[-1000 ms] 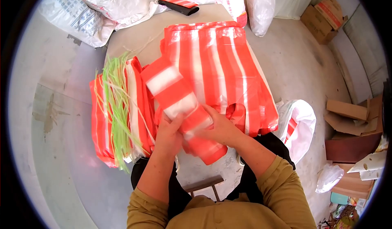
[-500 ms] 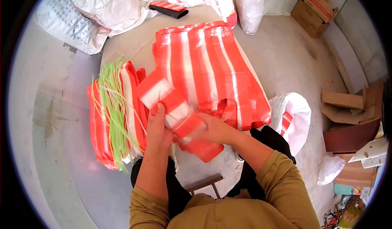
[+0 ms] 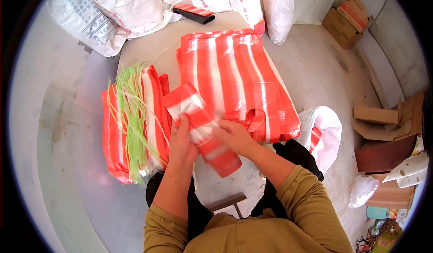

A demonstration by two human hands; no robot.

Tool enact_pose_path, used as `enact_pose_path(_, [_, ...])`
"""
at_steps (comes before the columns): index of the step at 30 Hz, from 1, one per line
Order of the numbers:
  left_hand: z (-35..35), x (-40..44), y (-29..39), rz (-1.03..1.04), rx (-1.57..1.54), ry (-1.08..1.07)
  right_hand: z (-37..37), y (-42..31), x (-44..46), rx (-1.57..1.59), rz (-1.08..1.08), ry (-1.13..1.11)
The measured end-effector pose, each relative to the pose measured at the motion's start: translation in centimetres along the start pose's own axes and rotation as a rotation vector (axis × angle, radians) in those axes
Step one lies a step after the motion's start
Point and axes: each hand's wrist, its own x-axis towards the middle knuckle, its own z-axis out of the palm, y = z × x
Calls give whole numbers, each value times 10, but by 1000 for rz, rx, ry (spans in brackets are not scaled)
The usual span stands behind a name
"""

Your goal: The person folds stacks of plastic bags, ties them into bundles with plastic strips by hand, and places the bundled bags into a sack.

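A folded bundle of red-and-white striped plastic bags slants between my hands, above the front of the table. My left hand grips its left edge, thumb on top and fingers hidden beneath. At the right edge, my right hand is closed on it with bent fingers. The lower end hangs slightly blurred over the gap between my knees. Just beyond lies a flat stack of striped plastic bags, handle cut-outs toward me. To the left, green plastic strips drape over another pile of striped bags.
A black-and-striped roll lies at the table's far edge, near stuffed white sacks. An open white sack holding striped material stands right of my knee. Cardboard boxes sit farther right. A wooden stool shows below me.
My right hand has shifted from beneath the bundle to its right edge, fingers now showing on top. The bundle's lower end has straightened. The whole view has shifted slightly.
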Motion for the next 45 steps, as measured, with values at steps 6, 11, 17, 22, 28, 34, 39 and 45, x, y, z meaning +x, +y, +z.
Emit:
enact_pose_path(6, [9, 1, 1, 41, -33, 114, 4, -10, -7, -96, -49, -22])
enact_pose_path(11, [-9, 12, 9, 68, 25, -100, -5, -22, -16, -280, -26, -139])
enact_pose_path(17, [-28, 27, 33, 170, -60, -392, -72, -81, -83, -281, 90, -353])
enact_pose_path(22, [-51, 44, 12, 43, 42, -455, -176, -76, -178, -215, 3, 66])
enact_pose_path(28, [-59, 43, -11, -30, 219, -438, -298, -5, -262, 229, -322, 647])
enact_pose_path(34, [-60, 39, -6, -1, 335, -370, -344, 130, -265, 464, -35, 913])
enact_pose_path(39, [-66, 42, -2, -4, 379, -312, -300, 385, -281, -181, 703, 1150])
enact_pose_path(45, [-62, 43, 8, -73, 344, -414, -285, 279, -256, -363, 858, 921])
